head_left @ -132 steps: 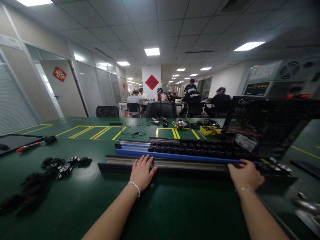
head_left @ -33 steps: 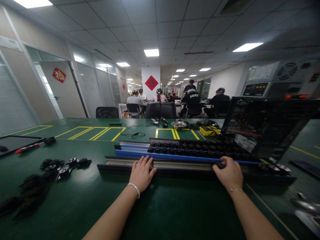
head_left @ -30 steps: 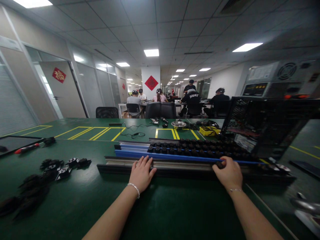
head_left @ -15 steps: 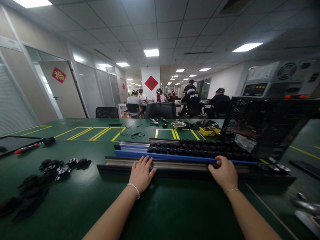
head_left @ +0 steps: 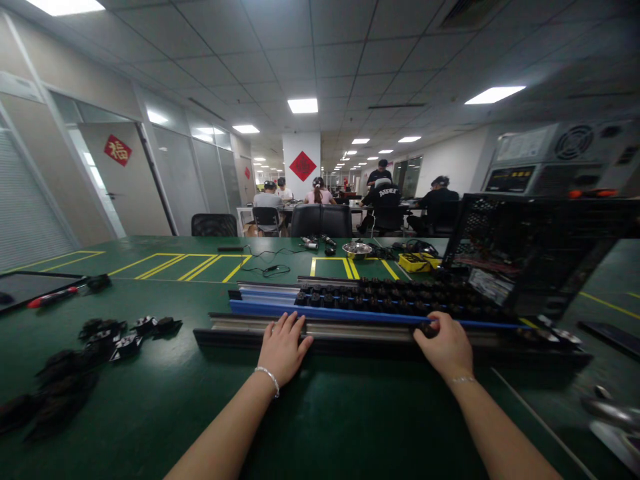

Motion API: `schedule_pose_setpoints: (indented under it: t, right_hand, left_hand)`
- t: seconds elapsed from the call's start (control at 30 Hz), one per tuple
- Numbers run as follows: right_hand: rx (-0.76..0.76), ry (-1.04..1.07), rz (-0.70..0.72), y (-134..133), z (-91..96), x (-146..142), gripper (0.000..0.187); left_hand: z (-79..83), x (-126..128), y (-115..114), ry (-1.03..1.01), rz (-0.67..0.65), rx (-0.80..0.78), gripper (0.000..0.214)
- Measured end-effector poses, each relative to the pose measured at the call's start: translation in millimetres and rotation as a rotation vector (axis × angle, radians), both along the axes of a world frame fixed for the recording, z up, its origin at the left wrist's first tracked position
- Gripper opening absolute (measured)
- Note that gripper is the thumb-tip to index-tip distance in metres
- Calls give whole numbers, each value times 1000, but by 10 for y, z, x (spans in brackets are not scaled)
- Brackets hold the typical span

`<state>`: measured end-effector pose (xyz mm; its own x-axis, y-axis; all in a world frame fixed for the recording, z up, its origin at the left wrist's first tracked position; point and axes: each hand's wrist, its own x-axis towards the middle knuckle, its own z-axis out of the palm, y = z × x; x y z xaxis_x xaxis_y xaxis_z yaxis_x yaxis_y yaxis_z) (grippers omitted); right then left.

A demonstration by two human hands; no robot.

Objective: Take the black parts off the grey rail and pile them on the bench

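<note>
A long black-and-silver rail (head_left: 363,331) lies across the green table in front of me. My left hand (head_left: 284,348) rests flat on its left part, fingers stretched forward and a little spread. Further along, my right hand (head_left: 447,345) pinches a small dark part (head_left: 426,329) on the rail; its exact kind is hard to make out, since the fingers cover much of it. Directly behind runs a rail with a blue side (head_left: 340,313), and rows of small black parts (head_left: 370,303) sit on the rails there.
Several loose black parts (head_left: 103,337) lie to the left, near a red-and-black screwdriver (head_left: 53,297). An opened computer case (head_left: 530,253) stands at the right. Behind the rails are a metal bowl (head_left: 357,249), a yellow tray (head_left: 419,262) and cables. People sit at a far table.
My right hand has slid slightly left along the rail with the small dark part. The left hand stays in place.
</note>
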<state>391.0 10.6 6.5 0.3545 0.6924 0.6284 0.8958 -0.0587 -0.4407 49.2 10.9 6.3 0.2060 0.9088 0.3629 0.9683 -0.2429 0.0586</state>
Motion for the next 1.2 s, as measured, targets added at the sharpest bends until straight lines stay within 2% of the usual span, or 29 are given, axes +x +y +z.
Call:
schedule_pose_setpoints:
  t: [0.3, 0.77, 1.2]
  right_hand:
    - [-17, -13, 13, 11, -2, -43, 30]
    - [-1, -62, 130, -11, 11, -166, 27]
    - [21, -79, 169, -7, 3, -217, 27]
  left_hand:
    - [23, 0, -10, -8, 3, -17, 55]
    - [20, 5, -14, 15, 9, -13, 54]
    - [16, 9, -9, 7, 9, -13, 54]
